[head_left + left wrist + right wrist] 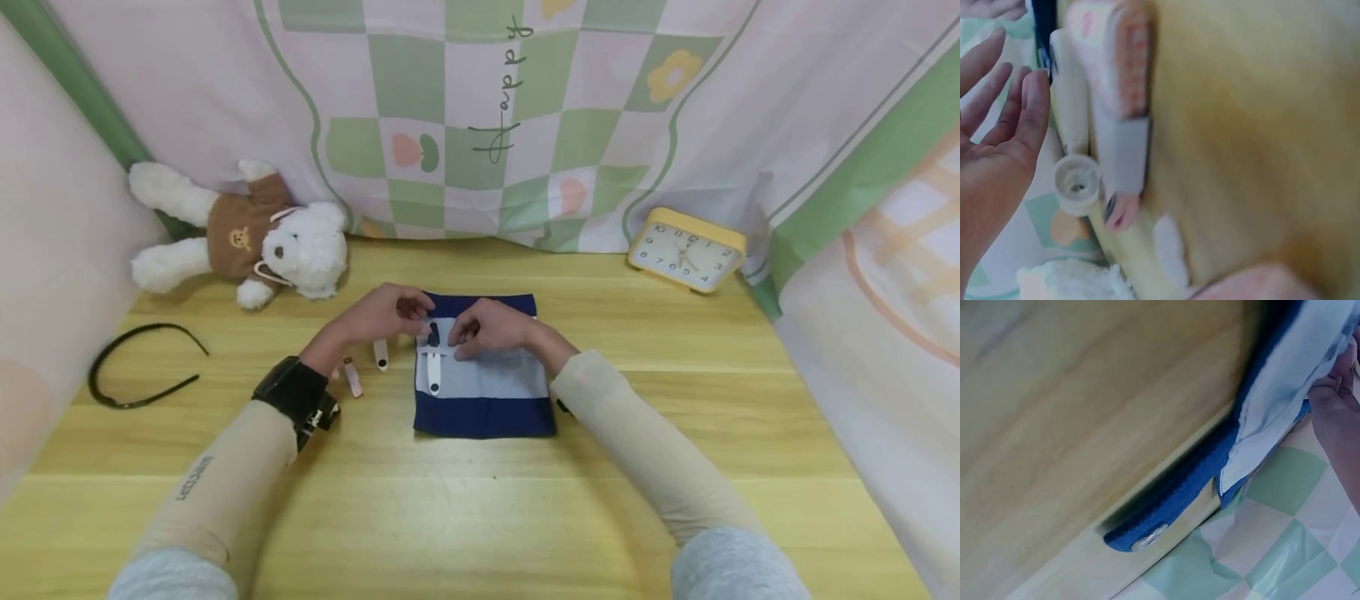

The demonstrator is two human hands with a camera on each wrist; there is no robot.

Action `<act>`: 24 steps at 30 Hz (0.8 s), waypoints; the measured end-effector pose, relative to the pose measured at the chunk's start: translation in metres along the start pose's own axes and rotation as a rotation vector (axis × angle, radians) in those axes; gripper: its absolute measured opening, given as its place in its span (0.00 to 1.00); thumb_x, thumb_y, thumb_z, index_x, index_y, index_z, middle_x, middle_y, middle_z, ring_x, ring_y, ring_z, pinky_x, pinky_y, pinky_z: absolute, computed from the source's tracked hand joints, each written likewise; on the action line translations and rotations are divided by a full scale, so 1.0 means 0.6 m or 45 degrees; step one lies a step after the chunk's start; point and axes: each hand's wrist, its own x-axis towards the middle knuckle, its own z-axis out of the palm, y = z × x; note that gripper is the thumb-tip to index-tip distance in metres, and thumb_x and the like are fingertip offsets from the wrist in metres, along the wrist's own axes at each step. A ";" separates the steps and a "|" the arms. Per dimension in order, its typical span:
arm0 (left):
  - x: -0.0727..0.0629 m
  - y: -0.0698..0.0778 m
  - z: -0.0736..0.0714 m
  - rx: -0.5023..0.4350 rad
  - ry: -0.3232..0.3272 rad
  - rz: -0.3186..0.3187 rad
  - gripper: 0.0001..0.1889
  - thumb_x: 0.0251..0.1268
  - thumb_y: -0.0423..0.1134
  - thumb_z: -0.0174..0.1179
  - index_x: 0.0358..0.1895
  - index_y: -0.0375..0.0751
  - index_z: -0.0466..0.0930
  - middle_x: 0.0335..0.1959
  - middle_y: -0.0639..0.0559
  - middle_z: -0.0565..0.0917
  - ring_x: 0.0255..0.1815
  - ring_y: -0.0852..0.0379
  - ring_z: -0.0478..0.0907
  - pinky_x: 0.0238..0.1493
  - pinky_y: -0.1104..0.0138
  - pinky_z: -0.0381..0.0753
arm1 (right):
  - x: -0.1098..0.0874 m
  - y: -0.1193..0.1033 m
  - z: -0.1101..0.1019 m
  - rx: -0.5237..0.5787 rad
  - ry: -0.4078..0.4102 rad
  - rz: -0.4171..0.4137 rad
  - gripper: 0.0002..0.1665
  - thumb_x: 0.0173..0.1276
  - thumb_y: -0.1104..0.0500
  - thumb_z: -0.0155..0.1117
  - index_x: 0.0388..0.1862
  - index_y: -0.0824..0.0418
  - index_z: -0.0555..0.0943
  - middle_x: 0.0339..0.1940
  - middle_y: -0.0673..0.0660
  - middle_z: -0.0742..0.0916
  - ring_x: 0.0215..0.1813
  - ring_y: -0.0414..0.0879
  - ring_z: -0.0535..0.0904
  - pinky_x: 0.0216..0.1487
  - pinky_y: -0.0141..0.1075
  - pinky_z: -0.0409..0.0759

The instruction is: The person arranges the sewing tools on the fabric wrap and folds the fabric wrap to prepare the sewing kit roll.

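Observation:
A navy and pale-blue cloth organizer (483,417) lies flat in front of me. Tucked into its left side is a white-handled tool (434,375) with a dark upper end. My left hand (382,312) hovers at the organizer's upper left; in the left wrist view its fingers are extended with nothing between them. My right hand (495,325) is over the pale panel, its thumb and fingers pinching the cloth by the pocket edge. Left of the organizer lie a second white-handled tool (382,357) and a small pink-and-white item (352,379).
A white plush dog (303,250) in a brown top lies at the back left, near a black headband (142,404). At the back right stands a yellow clock (686,250). A blue strap (1175,509) with a metal snap extends from the organizer. A checkered curtain (480,200) borders the table.

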 end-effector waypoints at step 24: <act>-0.079 -0.034 -0.076 0.035 0.217 -0.009 0.20 0.68 0.31 0.66 0.59 0.25 0.77 0.51 0.32 0.81 0.53 0.40 0.77 0.57 0.51 0.75 | -0.044 0.017 -0.015 0.021 0.036 -0.067 0.13 0.66 0.63 0.73 0.48 0.65 0.87 0.41 0.54 0.88 0.43 0.45 0.83 0.46 0.39 0.81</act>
